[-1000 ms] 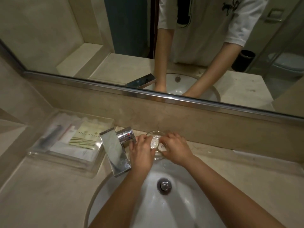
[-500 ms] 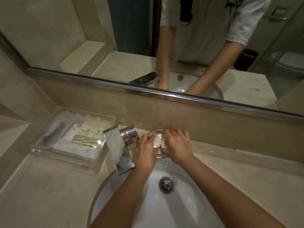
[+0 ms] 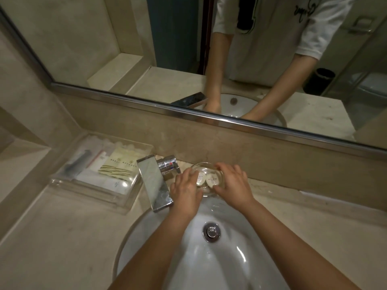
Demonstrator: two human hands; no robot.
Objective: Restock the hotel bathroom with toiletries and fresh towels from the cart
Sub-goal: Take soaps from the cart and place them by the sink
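Directly below the head camera, a white oval basin (image 3: 240, 264) is sunk into a beige stone counter (image 3: 62, 237); a chrome drain (image 3: 211, 231) sits at its middle. Two bare forearms reach over the basin to its far edge, where a small round glass dish (image 3: 206, 193) stands on the counter against the low back wall.

Inside the dish lie two round wrapped soaps side by side, touching: the left soap (image 3: 201, 178) and the right soap (image 3: 213, 180), each pale with a small printed mark. The left hand (image 3: 187, 188) lies over the dish's left edge; its fingers are fairly straight and spread, with the fingertips resting at the left soap, not clenched. The right hand (image 3: 233, 185) curves round the dish's right side; its fingers hook over the far rim and its thumb presses at the near rim beside the right soap, so it grips the dish.

Just left of the hands stands a flat, rectangular chrome tap (image 3: 154, 183), its spout pointing over the basin. Further left on the counter is a clear tray (image 3: 94, 197) holding toiletries: cream sachets (image 3: 120, 166) with dark stripes, a long dark item in a clear sleeve that is too blurred to name, and white packets.

A wide mirror (image 3: 83, 49) with a metal frame runs above; it reflects a person in a white short-sleeved shirt, both arms, the basin, and a dark bin (image 3: 319, 80) on the floor behind.
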